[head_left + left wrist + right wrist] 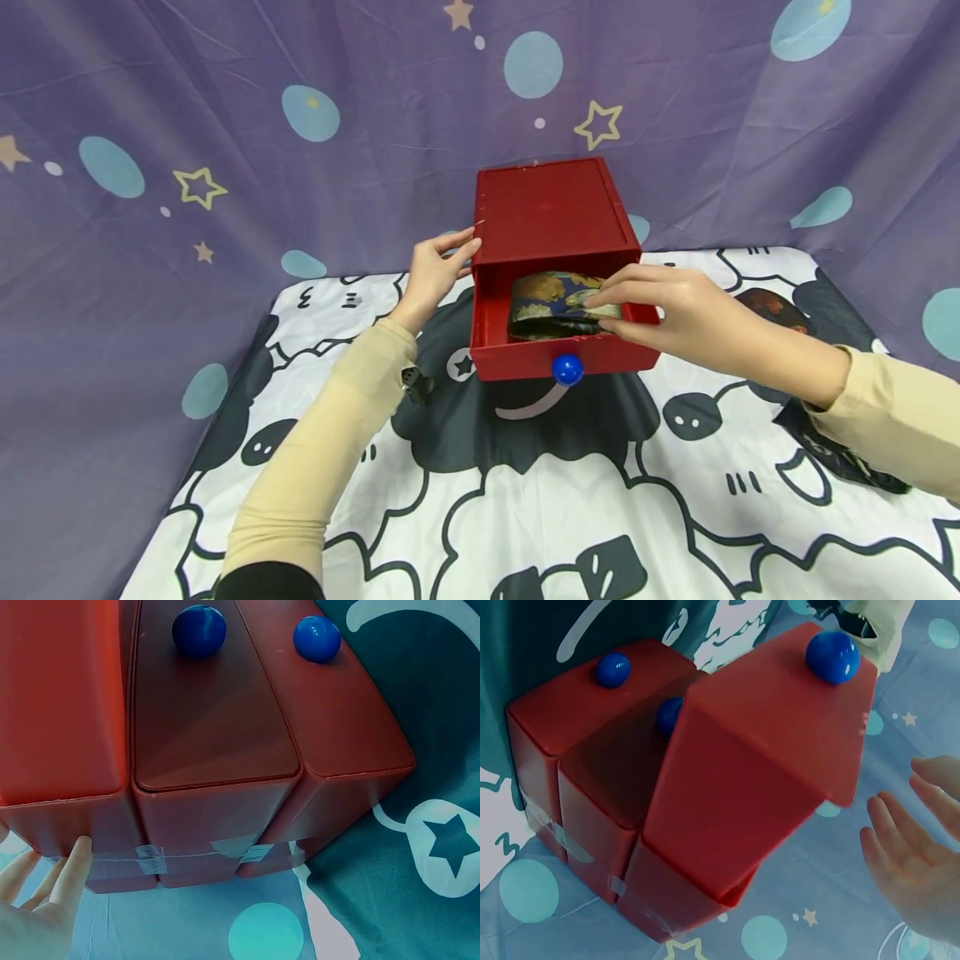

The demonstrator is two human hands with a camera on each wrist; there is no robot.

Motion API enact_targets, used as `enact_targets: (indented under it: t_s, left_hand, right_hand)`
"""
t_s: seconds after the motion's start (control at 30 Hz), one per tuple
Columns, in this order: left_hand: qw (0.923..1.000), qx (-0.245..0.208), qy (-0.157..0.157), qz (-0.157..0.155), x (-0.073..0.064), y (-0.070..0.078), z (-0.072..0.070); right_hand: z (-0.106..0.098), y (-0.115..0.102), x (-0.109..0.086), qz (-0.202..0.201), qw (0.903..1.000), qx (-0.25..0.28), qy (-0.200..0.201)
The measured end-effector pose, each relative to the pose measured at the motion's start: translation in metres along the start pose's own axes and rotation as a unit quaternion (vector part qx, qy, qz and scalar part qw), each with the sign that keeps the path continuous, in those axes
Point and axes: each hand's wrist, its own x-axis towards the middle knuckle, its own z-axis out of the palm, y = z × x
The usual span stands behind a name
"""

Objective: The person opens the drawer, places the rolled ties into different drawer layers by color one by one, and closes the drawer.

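A red drawer cabinet [551, 204] with blue knobs stands on the table, its top drawer [517, 364] pulled out. Inside lies a dark blue pouch-like item with a yellow floral pattern [543, 292]. My right hand [667, 308] is over the drawer's right side, fingertips overlapping the item's right end in the head view. In the right wrist view its thumb and fingers [889, 836] are spread apart, with nothing visible between them; the item is hidden there. My left hand [435, 275] rests extended fingers [75, 870] against the cabinet's left side.
Two lower drawers with blue knobs [199, 631] are closed. A dark red patterned item [772, 307] lies beyond my right forearm, and a shiny black item [847, 454] is partly beneath it. A purple curtain [405, 167] hangs behind the cloth-covered table [375, 533].
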Motion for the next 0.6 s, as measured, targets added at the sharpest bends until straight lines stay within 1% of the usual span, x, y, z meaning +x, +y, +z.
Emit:
enact_targets:
  t_s: [0.23, 0.37, 0.47, 0.6]
  left_hand:
    - [1.0000, 0.005, 0.005, 0.000, 0.000, -0.002, 0.000]
    - [1.0000, 0.002, 0.004, -0.001, 0.000, -0.001, 0.000]
    - [1.0000, -0.001, 0.003, -0.001, 0.000, 0.000, 0.000]
    - [1.0000, -0.004, 0.004, 0.000, -0.001, 0.000, 0.000]
  right_hand:
    - [0.012, -0.006, -0.008, -0.044, 0.9967, -0.028, 0.063]
    - [0.018, -0.009, -0.013, -0.031, 0.9961, -0.042, 0.072]
    - [0.021, -0.012, -0.017, -0.021, 0.9958, -0.056, 0.070]
    - [0.026, -0.015, -0.019, -0.031, 0.9941, -0.067, 0.079]
